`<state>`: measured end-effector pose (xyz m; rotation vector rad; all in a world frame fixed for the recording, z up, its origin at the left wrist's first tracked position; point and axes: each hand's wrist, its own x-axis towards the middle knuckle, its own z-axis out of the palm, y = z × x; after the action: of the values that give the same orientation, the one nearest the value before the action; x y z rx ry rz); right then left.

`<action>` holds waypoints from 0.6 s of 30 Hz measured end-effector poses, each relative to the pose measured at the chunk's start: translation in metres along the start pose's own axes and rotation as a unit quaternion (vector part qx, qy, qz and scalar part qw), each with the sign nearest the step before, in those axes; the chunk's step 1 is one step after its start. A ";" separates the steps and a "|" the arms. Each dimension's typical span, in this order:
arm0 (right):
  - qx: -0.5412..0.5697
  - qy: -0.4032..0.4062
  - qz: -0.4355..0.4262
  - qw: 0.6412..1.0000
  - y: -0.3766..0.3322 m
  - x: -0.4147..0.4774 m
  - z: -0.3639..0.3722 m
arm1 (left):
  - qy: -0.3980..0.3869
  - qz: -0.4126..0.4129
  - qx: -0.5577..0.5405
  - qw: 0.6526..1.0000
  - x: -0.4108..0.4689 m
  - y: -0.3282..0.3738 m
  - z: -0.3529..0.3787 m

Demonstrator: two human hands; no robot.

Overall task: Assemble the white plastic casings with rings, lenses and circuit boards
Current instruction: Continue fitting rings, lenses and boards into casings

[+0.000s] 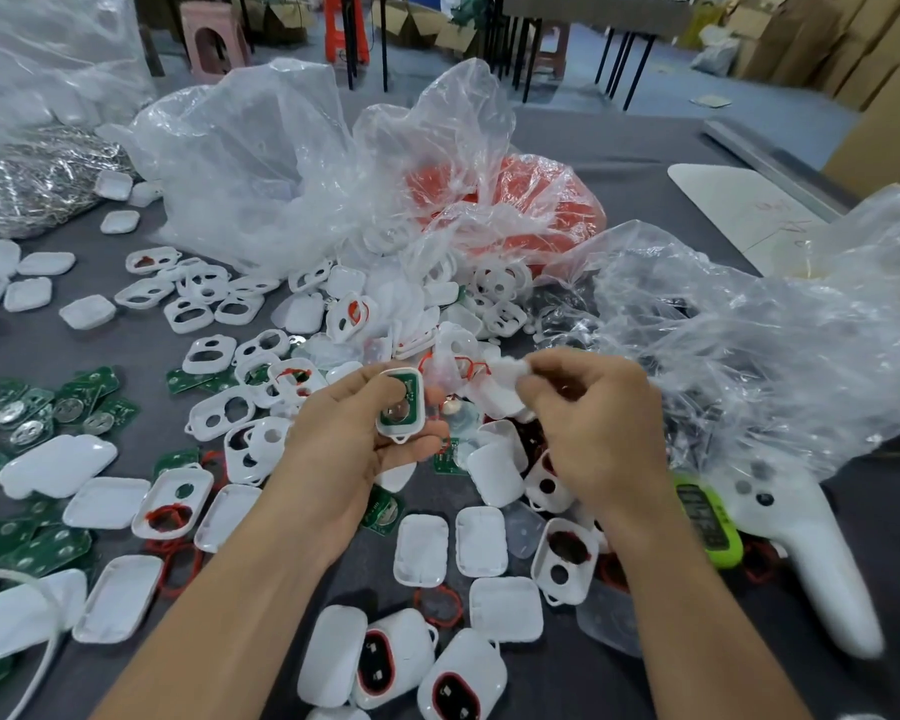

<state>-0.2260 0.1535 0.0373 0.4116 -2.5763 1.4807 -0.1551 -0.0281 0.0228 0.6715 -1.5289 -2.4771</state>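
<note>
A dark grey cloth-covered counter [619, 148] fills the view. Behind it the room shows a pink plastic stool [211, 41], black table legs and stacked brown cardboard boxes [827, 39] on a blue-grey floor. Crumpled clear plastic bags [261, 163] are heaped across the far half of the counter, one of them over a red-orange mass. Green rectangular circuit boards [94, 402] lie scattered at the left. Loose white plastic casing shells [422, 550] and thin red rings [439, 605] cover the near part. A lime-green handheld device [707, 522] and a white handheld controller [811, 553] lie just beside each other at the right.

The white rounded plastic casing [400, 405] being worked on is above the counter, in the middle of the view. Its open side faces the camera, showing a green board and a clear round lens inside. The left hand [344, 444] grips it, palm turned up, fingers curled beneath and thumb lying over its left edge.

The right hand [598, 423] is raised near it on the right, with the back of the hand toward the camera and the fingers curled. Thumb and forefinger pinch a small white plastic piece [505, 374], which is close to the casing's upper right and not touching it. Both forearms reach in from the lower edge.
</note>
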 end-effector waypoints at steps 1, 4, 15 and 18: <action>0.099 -0.002 0.026 0.995 -0.003 0.000 -0.002 | 0.001 0.004 0.002 1.000 0.000 0.000 0.000; 0.287 -0.075 0.068 0.952 -0.014 -0.001 -0.005 | 0.008 0.013 0.003 1.000 -0.002 0.001 0.002; 0.222 -0.126 0.003 0.967 -0.018 -0.005 0.004 | -0.014 0.021 0.007 1.000 -0.001 -0.002 0.002; 0.205 -0.139 -0.006 0.969 -0.016 -0.006 0.008 | -0.031 0.015 0.000 0.999 -0.001 -0.002 0.002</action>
<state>-0.2154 0.1405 0.0448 0.7292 -2.4356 2.0916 -0.1545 -0.0252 0.0216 0.5738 -1.5481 -2.4988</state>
